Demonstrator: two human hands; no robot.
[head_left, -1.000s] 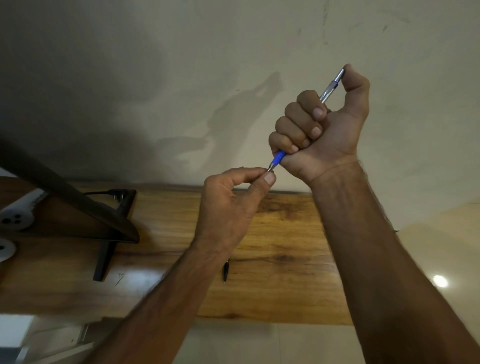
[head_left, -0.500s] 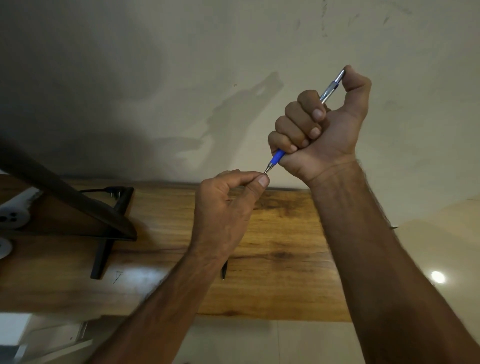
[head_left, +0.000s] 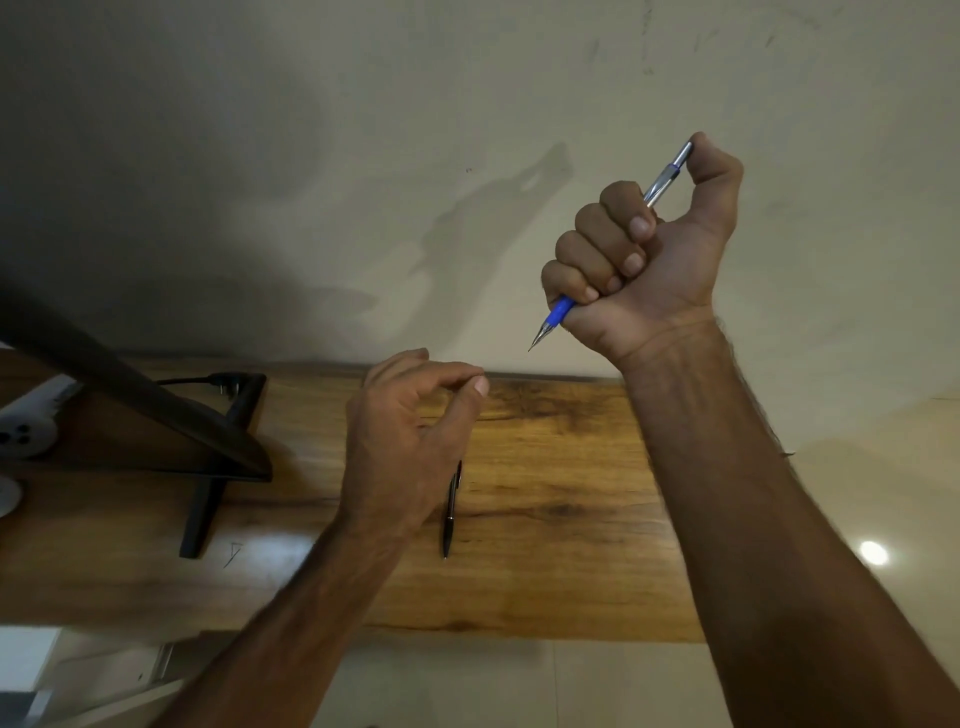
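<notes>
My right hand (head_left: 649, 270) is raised in front of the wall and grips a blue and silver mechanical pencil (head_left: 560, 310) in its fist. My thumb rests on the pencil's top end and its thin tip points down and to the left. My left hand (head_left: 410, 441) hangs lower, over the wooden tabletop (head_left: 571, 519), a short way below and left of the tip and apart from it. Its fingers are curled, with thumb and forefinger tips together. Nothing shows between them.
A black pen (head_left: 449, 514) lies on the tabletop, partly behind my left hand. At the left stands a dark monitor (head_left: 130, 395) on a black stand (head_left: 202, 514), with a cable plug (head_left: 221, 379) behind it. A white power strip (head_left: 26, 426) sits at the far left. The tabletop's right end is near my right forearm.
My left hand let go of the pencil's tip and dropped down and left, uncovering more of the black pen. My right hand keeps its grip on the pencil.
</notes>
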